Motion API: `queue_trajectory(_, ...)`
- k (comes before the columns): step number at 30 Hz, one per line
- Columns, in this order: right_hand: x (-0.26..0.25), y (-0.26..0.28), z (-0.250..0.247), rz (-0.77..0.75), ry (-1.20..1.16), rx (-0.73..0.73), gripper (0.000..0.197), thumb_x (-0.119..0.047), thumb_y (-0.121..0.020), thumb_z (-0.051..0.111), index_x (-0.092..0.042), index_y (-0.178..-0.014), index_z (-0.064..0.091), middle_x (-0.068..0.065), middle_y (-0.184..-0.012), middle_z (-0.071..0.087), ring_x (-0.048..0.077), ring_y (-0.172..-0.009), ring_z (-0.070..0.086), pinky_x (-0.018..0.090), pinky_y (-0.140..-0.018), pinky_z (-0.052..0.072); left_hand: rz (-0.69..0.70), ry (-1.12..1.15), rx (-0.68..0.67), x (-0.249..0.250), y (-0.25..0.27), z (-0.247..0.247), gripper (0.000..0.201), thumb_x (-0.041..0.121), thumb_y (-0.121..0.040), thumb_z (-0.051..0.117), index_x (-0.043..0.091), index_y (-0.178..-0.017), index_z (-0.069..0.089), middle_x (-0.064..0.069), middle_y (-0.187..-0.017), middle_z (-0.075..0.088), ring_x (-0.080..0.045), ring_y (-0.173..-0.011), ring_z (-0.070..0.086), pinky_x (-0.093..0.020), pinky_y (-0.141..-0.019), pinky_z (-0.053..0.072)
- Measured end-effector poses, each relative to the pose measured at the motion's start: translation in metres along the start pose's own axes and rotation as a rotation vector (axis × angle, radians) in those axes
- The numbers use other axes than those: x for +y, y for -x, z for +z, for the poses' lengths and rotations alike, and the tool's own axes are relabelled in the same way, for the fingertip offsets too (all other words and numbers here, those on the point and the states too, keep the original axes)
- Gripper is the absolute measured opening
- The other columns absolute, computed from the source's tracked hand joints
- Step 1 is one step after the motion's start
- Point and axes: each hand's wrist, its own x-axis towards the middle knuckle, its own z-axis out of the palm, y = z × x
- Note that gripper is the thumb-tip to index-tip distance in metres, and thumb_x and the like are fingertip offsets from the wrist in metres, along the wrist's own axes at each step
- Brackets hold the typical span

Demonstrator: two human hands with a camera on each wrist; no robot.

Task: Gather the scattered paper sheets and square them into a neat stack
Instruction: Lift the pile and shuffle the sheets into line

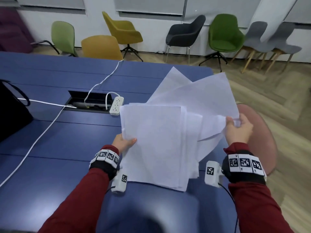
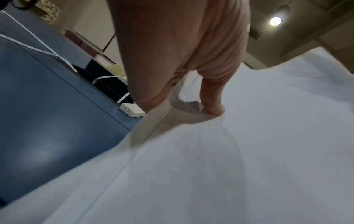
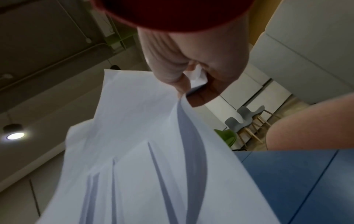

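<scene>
**Loose sheets held between both hands over the blue table**

The paper sheets (image 1: pixel 161 137) sit at about 3 o'clock from the middle of the head view, over the near right part of the blue table (image 1: pixel 58 140), and they are far from squared. A rough sheaf faces the camera while several sheets fan out toward 1 o'clock, their corners splayed at different angles.

The left hand (image 1: pixel 123 142) grips the sheaf's left edge at 9 o'clock of the pile, thumb (image 2: pixel 212 104) pressed on top and the other fingers under the paper. The right hand (image 1: pixel 238 129) pinches the corners of the fanned sheets at 3 o'clock of the pile; the right wrist view shows thumb and fingers closed tight on a crumpled bit of paper.

At 10 o'clock from the sheets a white power strip (image 1: pixel 116 105) lies beside an open cable hatch (image 1: pixel 87 102), with white cables (image 1: pixel 42 132) trailing across the table. A black bag (image 1: pixel 11 111) stands at the far left edge. Coloured chairs (image 1: pixel 223 36) line the wall at 12 o'clock.
</scene>
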Motion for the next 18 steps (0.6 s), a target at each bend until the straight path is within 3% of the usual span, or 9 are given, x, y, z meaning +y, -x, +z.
queue_trajectory(3,-0.017,0.006,0.003,-0.076,0.001,0.076,0.021,-0.022,-0.081,0.056,-0.007,-0.095,0.063,0.015,-0.093,0.069,0.026,-0.086,0.062,0.043,-0.085,0.053,-0.131,-0.064,0.033,-0.024,-0.009,-0.006,0.036,-0.004,-0.081,0.065,-0.009,-0.116,0.059,-0.022,-0.114,0.064,-0.027,-0.097,0.06,-0.038,-0.092,0.048)
queue_trajectory(6,-0.025,0.009,0.009,-0.08,-0.063,0.126,0.018,-0.019,-0.082,0.055,-0.005,-0.092,0.062,0.009,-0.081,0.064,0.02,-0.074,0.056,0.04,-0.081,0.051,-0.309,-0.352,0.053,-0.056,-0.016,-0.014,0.053,0.014,-0.08,0.071,-0.005,-0.126,0.053,-0.016,-0.13,0.058,-0.03,-0.116,0.058,-0.038,-0.105,0.043)
queue_trajectory(9,-0.021,0.015,0.017,-0.064,-0.066,0.103,0.016,-0.014,-0.083,0.056,-0.003,-0.093,0.063,0.012,-0.087,0.066,0.02,-0.077,0.055,0.03,-0.077,0.049,-0.519,-0.612,0.031,-0.083,-0.012,-0.019,0.074,0.032,-0.081,0.069,0.0,-0.139,0.038,-0.011,-0.145,0.043,-0.029,-0.132,0.045,-0.035,-0.111,0.036)
queue_trajectory(11,-0.011,0.024,0.025,-0.041,-0.026,0.039,0.018,-0.012,-0.085,0.056,0.0,-0.098,0.063,0.018,-0.098,0.068,0.021,-0.082,0.056,0.022,-0.075,0.042,-0.571,-0.672,0.004,-0.09,-0.007,-0.02,0.076,0.042,-0.084,0.061,0.002,-0.143,0.034,-0.012,-0.151,0.033,-0.03,-0.137,0.037,-0.034,-0.113,0.031)
queue_trajectory(15,0.03,0.052,0.04,0.131,0.125,-0.081,0.033,-0.012,-0.087,0.057,0.002,-0.116,0.06,0.023,-0.116,0.063,0.035,-0.109,0.058,0.033,-0.09,0.044,-0.538,-0.65,-0.004,-0.091,-0.011,-0.019,0.065,0.038,-0.083,0.064,0.002,-0.134,0.047,-0.012,-0.14,0.049,-0.032,-0.126,0.051,-0.036,-0.108,0.04)
queue_trajectory(18,0.067,0.073,0.042,0.208,0.248,-0.216,0.02,-0.009,-0.084,0.055,-0.001,-0.101,0.062,0.018,-0.094,0.065,0.032,-0.094,0.06,0.028,-0.076,0.039,-0.508,-0.558,-0.026,-0.094,-0.018,-0.016,0.06,0.032,-0.084,0.065,-0.001,-0.132,0.049,-0.015,-0.136,0.053,-0.034,-0.124,0.053,-0.039,-0.106,0.044)
